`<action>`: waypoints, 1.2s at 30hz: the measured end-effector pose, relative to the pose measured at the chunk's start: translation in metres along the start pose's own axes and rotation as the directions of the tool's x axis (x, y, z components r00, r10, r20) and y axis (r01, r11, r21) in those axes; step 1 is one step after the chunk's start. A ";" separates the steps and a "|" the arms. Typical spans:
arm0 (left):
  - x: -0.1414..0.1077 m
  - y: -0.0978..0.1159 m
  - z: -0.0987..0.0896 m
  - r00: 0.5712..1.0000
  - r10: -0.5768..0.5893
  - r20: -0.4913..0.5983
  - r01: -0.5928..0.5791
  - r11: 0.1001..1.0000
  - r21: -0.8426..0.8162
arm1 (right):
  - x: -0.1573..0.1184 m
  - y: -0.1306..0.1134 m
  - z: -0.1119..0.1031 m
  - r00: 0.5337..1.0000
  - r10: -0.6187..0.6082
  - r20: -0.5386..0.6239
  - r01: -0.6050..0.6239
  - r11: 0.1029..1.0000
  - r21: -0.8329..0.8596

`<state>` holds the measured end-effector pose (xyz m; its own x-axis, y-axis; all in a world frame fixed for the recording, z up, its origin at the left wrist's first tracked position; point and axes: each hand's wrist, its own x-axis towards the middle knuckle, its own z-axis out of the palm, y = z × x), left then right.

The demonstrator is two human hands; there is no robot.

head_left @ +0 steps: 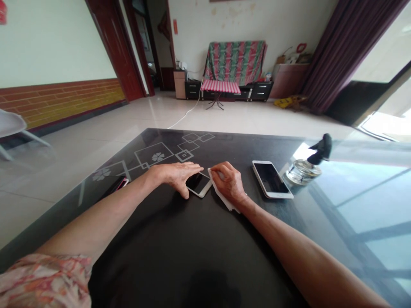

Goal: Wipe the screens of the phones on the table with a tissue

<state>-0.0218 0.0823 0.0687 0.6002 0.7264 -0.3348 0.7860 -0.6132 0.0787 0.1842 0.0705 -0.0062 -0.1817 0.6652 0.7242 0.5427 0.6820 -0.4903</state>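
A white-edged phone [199, 184] with a dark screen lies on the black table [180, 252], between my hands. My left hand [180, 174] is at its left end, thumb and fingers spread around its edges. My right hand [229, 182] is closed on a white cloth or tissue [226, 202] at the phone's right end; part of it hangs below the hand onto the table. To the right lies a second white phone [272, 179], screen up. Behind my left forearm, a dark object with a pink edge [122, 185] is partly hidden.
A clear spray bottle with a black nozzle [304, 169] stands on the table at right, beside the second phone. Past the far table edge are a small striped stand [221, 87] and a cloth-covered object [236, 62]. A white chair [12, 124] is at far left.
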 end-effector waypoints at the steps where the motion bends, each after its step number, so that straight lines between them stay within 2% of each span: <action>1: 0.001 -0.002 0.002 0.999 0.034 -0.003 -0.034 0.999 -0.040 | 0.000 0.000 0.000 1.000 0.012 -0.007 -0.011 1.000 0.007; 8: 0.006 0.000 0.016 0.953 0.218 -0.208 -0.256 0.951 -0.174 | 0.000 0.004 0.001 0.997 0.063 -0.034 -0.061 0.997 0.040; 17: 0.015 -0.003 0.022 0.912 0.276 -0.303 -0.335 0.928 -0.161 | 0.002 0.005 0.000 0.983 0.150 -0.102 -0.136 0.983 0.125; 19: 0.015 -0.004 0.022 0.908 0.258 -0.332 -0.333 0.923 -0.194 | 0.001 0.005 -0.001 0.981 0.159 -0.112 -0.143 0.980 0.139; 23: 0.009 -0.013 0.020 0.917 0.139 -0.375 -0.269 0.909 -0.319 | 0.001 0.004 -0.003 0.981 0.156 -0.115 -0.136 0.977 0.164; 28: 0.002 -0.030 0.016 0.910 0.015 -0.415 -0.248 0.822 -0.513 | 0.004 0.000 -0.007 0.970 0.202 -0.136 -0.166 0.958 0.235; 32: 0.002 -0.034 0.016 0.899 -0.010 -0.437 -0.276 0.762 -0.586 | 0.005 -0.008 -0.009 0.973 0.196 -0.121 -0.156 0.948 0.276; 36: 0.005 -0.034 0.018 0.892 0.005 -0.451 -0.304 0.745 -0.594 | 0.001 -0.014 -0.005 0.991 0.120 -0.057 -0.099 0.954 0.283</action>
<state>-0.0481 0.1007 0.0477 0.6066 0.7851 0.1251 0.4907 -0.4936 0.7180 0.1803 0.0601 0.0043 -0.0679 0.7240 0.6865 0.3035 0.6704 -0.6771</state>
